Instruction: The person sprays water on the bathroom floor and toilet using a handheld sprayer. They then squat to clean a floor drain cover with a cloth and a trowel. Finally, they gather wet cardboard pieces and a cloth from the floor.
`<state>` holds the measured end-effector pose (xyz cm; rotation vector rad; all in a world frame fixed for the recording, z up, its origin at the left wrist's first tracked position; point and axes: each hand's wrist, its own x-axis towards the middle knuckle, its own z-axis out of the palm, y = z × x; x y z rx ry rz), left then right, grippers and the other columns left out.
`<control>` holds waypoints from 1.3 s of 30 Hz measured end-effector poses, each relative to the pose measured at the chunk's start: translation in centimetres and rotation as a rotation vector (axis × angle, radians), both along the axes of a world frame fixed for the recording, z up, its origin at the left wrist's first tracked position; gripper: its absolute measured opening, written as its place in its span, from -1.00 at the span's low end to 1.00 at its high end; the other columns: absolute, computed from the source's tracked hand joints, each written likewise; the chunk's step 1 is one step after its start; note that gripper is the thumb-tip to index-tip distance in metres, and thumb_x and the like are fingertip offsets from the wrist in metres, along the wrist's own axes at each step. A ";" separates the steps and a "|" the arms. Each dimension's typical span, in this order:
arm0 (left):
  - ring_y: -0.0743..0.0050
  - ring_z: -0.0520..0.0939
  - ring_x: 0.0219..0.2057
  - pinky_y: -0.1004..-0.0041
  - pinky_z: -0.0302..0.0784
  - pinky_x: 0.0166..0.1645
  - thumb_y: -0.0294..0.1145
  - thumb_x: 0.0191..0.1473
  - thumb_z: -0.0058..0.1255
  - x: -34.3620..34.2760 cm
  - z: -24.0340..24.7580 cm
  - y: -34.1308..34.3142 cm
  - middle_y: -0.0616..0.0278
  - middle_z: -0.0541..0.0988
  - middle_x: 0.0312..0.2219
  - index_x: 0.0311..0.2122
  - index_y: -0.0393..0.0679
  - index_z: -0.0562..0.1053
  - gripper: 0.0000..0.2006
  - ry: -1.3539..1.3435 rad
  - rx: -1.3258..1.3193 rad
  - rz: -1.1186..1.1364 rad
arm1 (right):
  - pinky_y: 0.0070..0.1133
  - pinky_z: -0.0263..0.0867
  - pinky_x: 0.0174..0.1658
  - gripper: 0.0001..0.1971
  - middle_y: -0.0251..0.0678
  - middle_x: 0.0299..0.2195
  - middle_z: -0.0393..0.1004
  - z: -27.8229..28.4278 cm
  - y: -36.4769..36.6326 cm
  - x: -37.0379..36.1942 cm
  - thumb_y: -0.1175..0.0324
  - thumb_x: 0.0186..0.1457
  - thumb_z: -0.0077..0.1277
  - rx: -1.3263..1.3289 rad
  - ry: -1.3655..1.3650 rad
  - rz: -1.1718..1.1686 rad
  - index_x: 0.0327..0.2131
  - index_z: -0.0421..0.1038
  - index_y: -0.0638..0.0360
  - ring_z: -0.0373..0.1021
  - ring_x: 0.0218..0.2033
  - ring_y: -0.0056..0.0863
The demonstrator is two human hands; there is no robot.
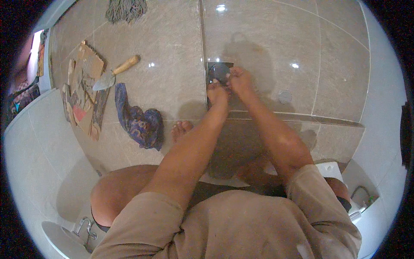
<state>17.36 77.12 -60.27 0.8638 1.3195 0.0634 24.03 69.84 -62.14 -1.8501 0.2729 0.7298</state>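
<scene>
A dark, glossy round piece (218,70) shows over a dark square spot (230,65) beside the step edge in the tiled floor. Whether it is loose or set into the square, I cannot tell. At its near edge my left hand (218,95) is closed, with thumb and fingers pinched against it. My right hand (240,82) grips the right side of the same piece with bent fingers. Both hands nearly meet there and hide its lower part.
To the left lie a wooden-handled trowel (115,73), torn cardboard (88,64) and a crumpled blue-purple plastic bag (140,125). A grey mop head (126,9) is at the far left. A round floor drain (285,96) sits right of my hands. A washbasin (60,239) stands at lower left.
</scene>
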 end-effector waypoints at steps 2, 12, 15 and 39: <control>0.29 0.59 -0.51 0.25 0.51 -0.46 -0.16 0.35 -0.06 -0.1 -0.3 0.0 0.05 0.58 -0.48 -0.24 -0.29 0.46 -0.67 0.140 0.106 -0.211 | -0.48 0.41 -0.48 -0.79 -0.27 -0.43 0.59 -1.4 -0.4 0.1 0.50 0.12 0.14 -0.082 -0.106 0.063 -0.14 0.52 0.27 0.49 -0.55 -0.50; -0.21 0.66 -0.28 -0.02 0.49 -0.14 -0.12 0.20 0.14 0.1 -0.9 -0.5 -0.25 0.64 -0.33 -0.30 -0.37 0.59 -0.60 0.448 0.430 -0.453 | -0.39 0.45 -0.37 -0.80 -0.16 -0.42 0.63 -0.2 -0.2 0.4 0.43 0.05 0.22 -0.398 -0.329 0.311 -0.21 0.58 0.24 0.56 -0.50 -0.37; -0.20 0.67 -0.25 -0.01 0.49 -0.10 -0.08 0.21 0.11 0.5 -0.3 -1.1 -0.26 0.64 -0.31 -0.29 -0.37 0.60 -0.58 0.417 0.486 -0.576 | -0.30 0.47 -0.25 -0.77 -0.11 -0.36 0.63 -0.3 -1.0 0.6 0.36 0.02 0.26 -0.486 -0.300 0.303 -0.22 0.59 0.20 0.58 -0.38 -0.20; -0.02 0.67 -0.38 0.15 0.57 -0.30 -0.21 0.36 -0.11 1.1 -1.0 -0.5 -0.09 0.64 -0.31 -0.11 -0.39 0.48 -0.64 0.254 -0.060 -0.113 | -0.14 0.43 -0.12 -0.80 0.01 -0.30 0.60 6.9 1.6 3.9 0.27 0.13 0.16 -0.656 -0.281 0.541 -0.28 0.60 0.19 0.54 -0.26 0.05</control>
